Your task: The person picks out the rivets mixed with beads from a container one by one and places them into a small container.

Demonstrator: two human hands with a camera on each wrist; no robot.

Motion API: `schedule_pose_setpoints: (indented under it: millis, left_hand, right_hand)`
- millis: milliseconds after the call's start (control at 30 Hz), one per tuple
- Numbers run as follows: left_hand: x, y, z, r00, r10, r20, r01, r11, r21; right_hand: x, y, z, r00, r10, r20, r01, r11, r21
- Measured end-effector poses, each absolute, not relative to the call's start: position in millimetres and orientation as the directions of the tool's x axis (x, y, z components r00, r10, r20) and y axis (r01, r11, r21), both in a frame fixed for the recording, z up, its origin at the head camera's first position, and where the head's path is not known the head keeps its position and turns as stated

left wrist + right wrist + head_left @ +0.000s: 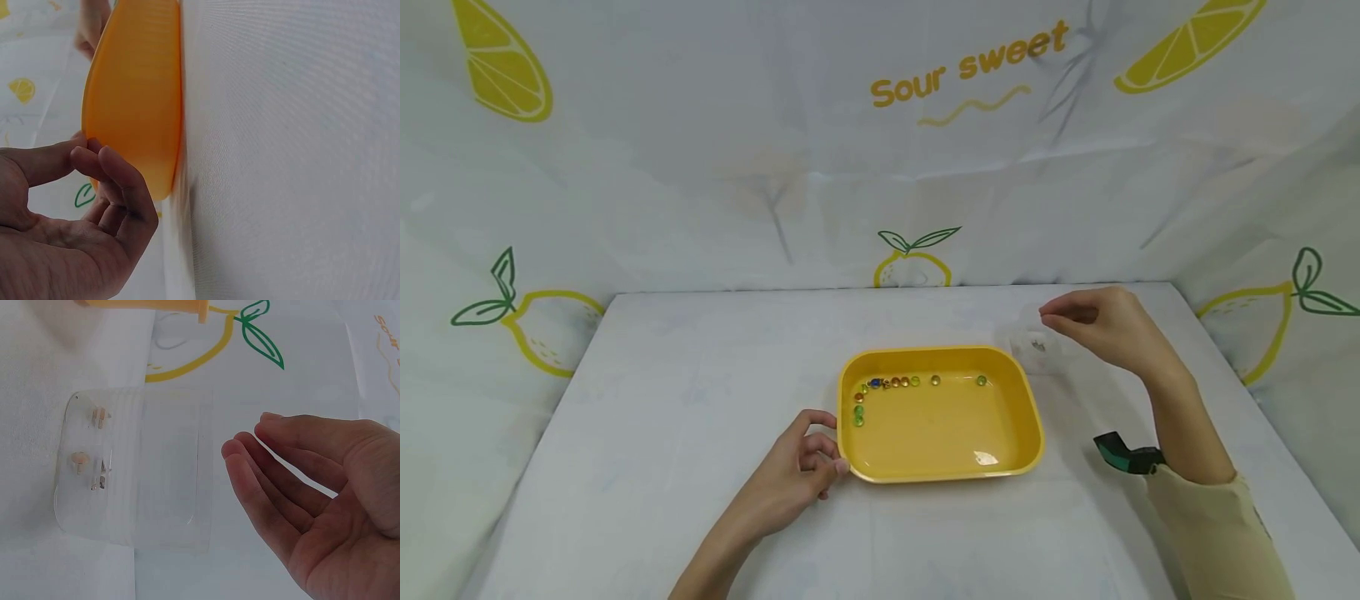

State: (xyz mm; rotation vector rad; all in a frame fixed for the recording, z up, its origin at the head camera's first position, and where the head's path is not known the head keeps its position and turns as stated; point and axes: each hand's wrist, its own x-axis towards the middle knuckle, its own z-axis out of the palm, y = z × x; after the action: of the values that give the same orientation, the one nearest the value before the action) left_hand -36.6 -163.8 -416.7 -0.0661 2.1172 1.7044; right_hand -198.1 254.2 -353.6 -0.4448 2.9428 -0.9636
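Observation:
A shallow yellow tray [947, 433] lies on the white table. Along its back and left sides sit green, amber and blue beads [904, 382]. My left hand [790, 479] is at its left end; in the left wrist view the thumb and bent fingers hold the orange-looking rim of the tray [134, 94]. A clear plastic container [169, 469] stands behind the tray's right end, with several small copper-coloured pieces [81, 459] at its bottom. Just above its opening is my right hand [319, 494], thumb and fingers slightly apart, nothing visible between them.
A white cloth with lemon drawings [913, 267] rises at the table's back and sides. A black and green strap piece [1127, 457] juts from the right wrist beside a cream sleeve [1210, 525]. The white tabletop [700, 358] extends left of the tray.

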Motion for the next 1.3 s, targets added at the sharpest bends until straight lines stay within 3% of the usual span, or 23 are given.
schedule_pose_setpoints:
  millis: [633, 1300]
  left_hand:
    - [-35, -166, -416, -0.913, 0.217, -0.345, -0.291, 0.247, 0.924]
    - [-34, -166, -418, -0.912, 0.219, -0.347, -0.291, 0.252, 0.923]
  right_hand:
    - [-195, 236, -353, -0.927, -0.334, 0.170, -0.362, 0.682, -0.636]
    - [-183, 203, -346, -0.905, -0.418, 0.077, -0.343, 0.611, -0.714]
